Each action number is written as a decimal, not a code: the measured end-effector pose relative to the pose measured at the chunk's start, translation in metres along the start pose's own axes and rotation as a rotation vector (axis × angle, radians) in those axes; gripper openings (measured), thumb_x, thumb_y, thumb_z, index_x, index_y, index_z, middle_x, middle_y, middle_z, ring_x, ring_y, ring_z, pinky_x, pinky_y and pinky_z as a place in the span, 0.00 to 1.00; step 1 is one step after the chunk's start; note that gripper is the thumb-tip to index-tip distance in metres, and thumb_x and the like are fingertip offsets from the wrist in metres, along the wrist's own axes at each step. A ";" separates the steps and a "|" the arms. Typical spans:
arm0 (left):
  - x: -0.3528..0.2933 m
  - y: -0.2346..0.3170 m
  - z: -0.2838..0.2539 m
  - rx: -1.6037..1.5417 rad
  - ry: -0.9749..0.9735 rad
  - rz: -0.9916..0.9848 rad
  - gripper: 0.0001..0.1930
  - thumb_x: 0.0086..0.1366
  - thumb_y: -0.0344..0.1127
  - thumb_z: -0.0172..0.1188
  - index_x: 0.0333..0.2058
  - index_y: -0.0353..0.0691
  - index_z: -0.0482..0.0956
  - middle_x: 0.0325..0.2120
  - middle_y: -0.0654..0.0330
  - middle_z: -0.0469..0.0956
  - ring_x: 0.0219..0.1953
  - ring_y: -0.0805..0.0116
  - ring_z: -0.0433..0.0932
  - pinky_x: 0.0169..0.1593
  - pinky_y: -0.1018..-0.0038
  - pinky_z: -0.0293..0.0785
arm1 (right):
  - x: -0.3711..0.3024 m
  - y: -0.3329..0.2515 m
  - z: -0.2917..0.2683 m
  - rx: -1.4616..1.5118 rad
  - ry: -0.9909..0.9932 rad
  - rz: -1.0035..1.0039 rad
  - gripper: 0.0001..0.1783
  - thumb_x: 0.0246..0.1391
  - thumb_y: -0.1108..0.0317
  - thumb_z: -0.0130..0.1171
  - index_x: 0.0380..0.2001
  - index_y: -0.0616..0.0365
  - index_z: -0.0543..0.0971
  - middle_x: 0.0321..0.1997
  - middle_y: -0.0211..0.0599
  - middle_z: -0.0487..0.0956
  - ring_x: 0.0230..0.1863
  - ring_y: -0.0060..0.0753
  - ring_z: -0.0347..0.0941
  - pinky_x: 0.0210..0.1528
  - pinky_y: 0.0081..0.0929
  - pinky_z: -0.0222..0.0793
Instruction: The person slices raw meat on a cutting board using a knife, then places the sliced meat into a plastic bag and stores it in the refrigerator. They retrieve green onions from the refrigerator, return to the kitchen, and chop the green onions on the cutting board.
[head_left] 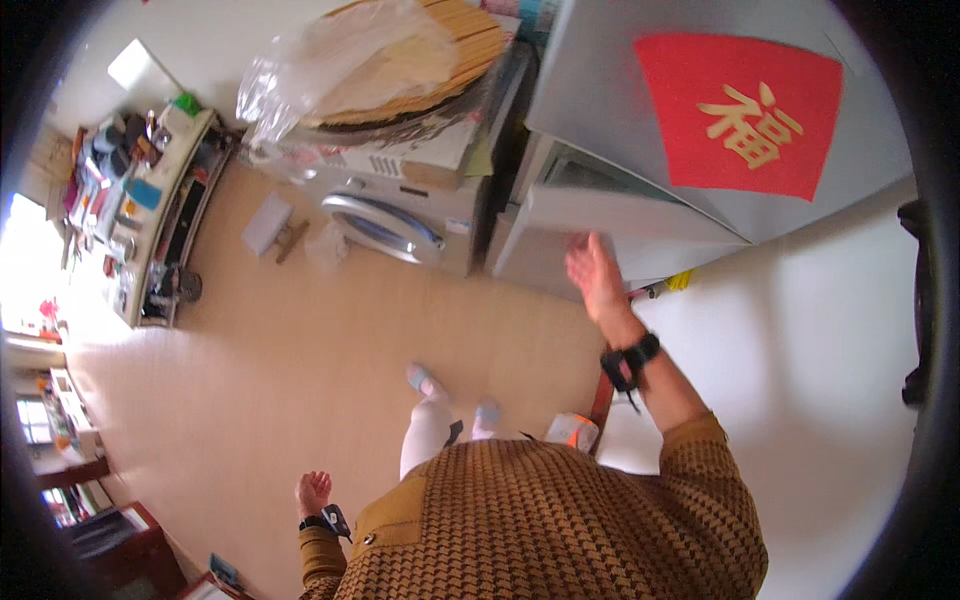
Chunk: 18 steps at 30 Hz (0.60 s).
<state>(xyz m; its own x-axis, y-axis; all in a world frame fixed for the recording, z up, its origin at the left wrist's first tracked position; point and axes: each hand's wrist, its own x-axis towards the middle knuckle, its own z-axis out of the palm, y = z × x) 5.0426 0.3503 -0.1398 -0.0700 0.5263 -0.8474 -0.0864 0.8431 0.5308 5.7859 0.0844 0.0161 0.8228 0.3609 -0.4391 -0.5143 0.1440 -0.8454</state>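
A grey refrigerator (pixel 590 70) stands at the upper right with a red square decoration (pixel 690 120) on its upper door. Its lower door (pixel 560 215) is ajar, and part of the inside shows behind the top edge. My right hand (pixel 598 280) is just in front of that door, fingers stretched out, holding nothing; whether it touches the door I cannot tell. A black band sits on that wrist. My left hand (pixel 314 490) hangs low by my side over the floor, loosely curled with nothing in it, and also wears a black wrist device.
Left of the refrigerator is a front-loading washing machine (pixel 455 225) with a round woven tray (pixel 480 35) and clear plastic bag (pixel 350 60) on top. A cluttered counter (pixel 180 190) runs along the left. A white box (pixel 268 222) lies on the floor.
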 end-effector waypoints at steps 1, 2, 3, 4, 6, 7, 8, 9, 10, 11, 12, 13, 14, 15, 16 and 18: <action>-0.001 -0.012 -0.011 -0.058 -0.035 -0.042 0.10 0.68 0.39 0.54 0.33 0.38 0.76 0.32 0.56 0.81 0.38 0.57 0.82 0.48 0.62 0.81 | 0.028 -0.003 0.013 0.003 0.035 -0.056 0.25 0.60 0.45 0.64 0.49 0.54 0.76 0.48 0.34 0.78 0.49 0.33 0.74 0.55 0.36 0.70; -0.003 -0.025 -0.018 -0.117 -0.073 -0.081 0.12 0.69 0.40 0.54 0.39 0.37 0.76 0.37 0.54 0.81 0.41 0.56 0.81 0.49 0.60 0.81 | 0.056 -0.010 0.025 -0.080 0.029 -0.140 0.23 0.59 0.48 0.65 0.47 0.55 0.76 0.46 0.35 0.77 0.48 0.34 0.74 0.54 0.36 0.70; -0.003 -0.034 -0.020 -0.174 -0.034 -0.139 0.15 0.70 0.42 0.53 0.46 0.35 0.75 0.41 0.53 0.80 0.44 0.55 0.80 0.50 0.58 0.80 | 0.081 -0.020 0.035 -0.153 -0.005 -0.241 0.21 0.59 0.52 0.66 0.45 0.56 0.75 0.43 0.35 0.77 0.46 0.35 0.74 0.53 0.36 0.70; -0.006 -0.044 -0.023 -0.154 -0.040 -0.142 0.16 0.70 0.42 0.53 0.46 0.35 0.75 0.41 0.54 0.80 0.45 0.54 0.81 0.51 0.57 0.80 | 0.103 -0.028 0.044 -0.155 0.022 -0.253 0.19 0.58 0.54 0.66 0.43 0.57 0.76 0.40 0.34 0.75 0.42 0.33 0.72 0.50 0.34 0.70; -0.008 -0.059 -0.027 -0.199 -0.072 -0.145 0.17 0.71 0.44 0.54 0.46 0.35 0.75 0.41 0.54 0.80 0.45 0.55 0.81 0.51 0.58 0.81 | 0.133 -0.040 0.061 -0.159 0.088 -0.283 0.15 0.58 0.60 0.65 0.41 0.59 0.78 0.33 0.31 0.73 0.34 0.29 0.68 0.43 0.31 0.70; -0.006 -0.063 -0.028 -0.189 -0.012 -0.159 0.17 0.70 0.44 0.55 0.46 0.35 0.75 0.41 0.54 0.80 0.45 0.55 0.81 0.50 0.58 0.81 | 0.139 -0.045 0.066 -0.199 0.123 -0.255 0.20 0.57 0.58 0.66 0.44 0.61 0.77 0.36 0.34 0.73 0.36 0.31 0.68 0.45 0.33 0.70; 0.001 -0.062 -0.030 -0.204 -0.022 -0.178 0.16 0.70 0.44 0.56 0.45 0.36 0.75 0.40 0.55 0.81 0.43 0.56 0.81 0.49 0.59 0.82 | 0.140 -0.047 0.069 -0.238 0.167 -0.227 0.24 0.56 0.56 0.66 0.47 0.63 0.76 0.39 0.37 0.73 0.38 0.32 0.68 0.47 0.34 0.70; 0.009 -0.060 -0.032 -0.223 -0.035 -0.195 0.16 0.70 0.44 0.56 0.45 0.36 0.75 0.38 0.56 0.81 0.42 0.57 0.82 0.48 0.60 0.82 | 0.139 -0.051 0.073 -0.279 0.244 -0.195 0.29 0.55 0.54 0.67 0.50 0.65 0.75 0.42 0.39 0.73 0.40 0.34 0.68 0.50 0.35 0.70; 0.018 -0.060 -0.034 -0.245 -0.036 -0.225 0.15 0.70 0.44 0.57 0.44 0.37 0.76 0.37 0.56 0.81 0.41 0.58 0.82 0.47 0.61 0.83 | 0.136 -0.057 0.077 -0.235 0.217 -0.173 0.38 0.53 0.48 0.68 0.57 0.65 0.68 0.50 0.45 0.70 0.47 0.40 0.67 0.55 0.40 0.67; 0.034 -0.050 -0.037 -0.309 -0.267 -0.261 0.14 0.70 0.44 0.57 0.43 0.38 0.76 0.36 0.57 0.82 0.39 0.59 0.82 0.46 0.62 0.83 | 0.132 -0.063 0.082 -0.193 0.224 -0.147 0.48 0.51 0.43 0.68 0.63 0.65 0.61 0.58 0.51 0.68 0.55 0.47 0.66 0.61 0.45 0.64; 0.056 -0.033 -0.039 -0.372 -0.490 -0.306 0.14 0.69 0.44 0.58 0.42 0.39 0.76 0.34 0.58 0.82 0.38 0.60 0.82 0.45 0.63 0.83 | 0.128 -0.071 0.086 -0.146 0.230 -0.125 0.58 0.49 0.38 0.69 0.69 0.65 0.54 0.66 0.57 0.65 0.63 0.53 0.66 0.67 0.50 0.61; 0.074 -0.025 -0.035 -0.450 -0.804 -0.344 0.13 0.69 0.44 0.58 0.41 0.40 0.76 0.33 0.59 0.82 0.37 0.61 0.83 0.44 0.65 0.83 | 0.124 -0.077 0.090 -0.098 0.199 -0.101 0.62 0.46 0.33 0.68 0.70 0.65 0.54 0.67 0.58 0.62 0.64 0.54 0.64 0.67 0.51 0.59; 0.085 -0.016 -0.033 -0.287 -0.291 -0.287 0.12 0.70 0.44 0.58 0.40 0.42 0.76 0.31 0.60 0.82 0.35 0.63 0.83 0.42 0.67 0.83 | 0.119 -0.080 0.095 -0.043 0.170 -0.083 0.66 0.43 0.28 0.68 0.71 0.64 0.54 0.69 0.59 0.58 0.64 0.54 0.62 0.68 0.52 0.57; 0.100 0.000 -0.027 -0.272 -0.343 -0.253 0.12 0.70 0.44 0.57 0.40 0.42 0.76 0.32 0.60 0.82 0.36 0.63 0.83 0.43 0.67 0.82 | 0.116 -0.084 0.100 0.031 0.189 -0.064 0.70 0.40 0.23 0.68 0.72 0.64 0.54 0.71 0.61 0.55 0.65 0.55 0.60 0.69 0.52 0.55; 0.115 0.019 -0.018 -0.255 -0.393 -0.218 0.12 0.71 0.44 0.57 0.41 0.42 0.76 0.34 0.60 0.82 0.38 0.63 0.82 0.44 0.67 0.82 | 0.115 -0.086 0.106 -0.015 0.233 -0.076 0.72 0.38 0.21 0.67 0.72 0.64 0.53 0.72 0.61 0.55 0.67 0.56 0.59 0.70 0.54 0.53; 0.134 0.047 0.004 -0.229 -0.430 -0.146 0.13 0.71 0.45 0.56 0.43 0.41 0.76 0.37 0.59 0.82 0.41 0.63 0.82 0.46 0.67 0.81 | 0.114 -0.083 0.118 -0.075 0.432 -0.086 0.76 0.35 0.17 0.64 0.73 0.63 0.52 0.74 0.61 0.54 0.71 0.58 0.55 0.71 0.57 0.49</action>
<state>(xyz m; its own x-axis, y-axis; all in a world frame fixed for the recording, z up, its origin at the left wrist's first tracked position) 5.0328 0.4613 -0.2282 0.3700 0.4432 -0.8165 -0.2835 0.8908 0.3551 5.8941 0.2219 0.0721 0.8956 -0.0703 -0.4393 -0.4335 0.0834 -0.8973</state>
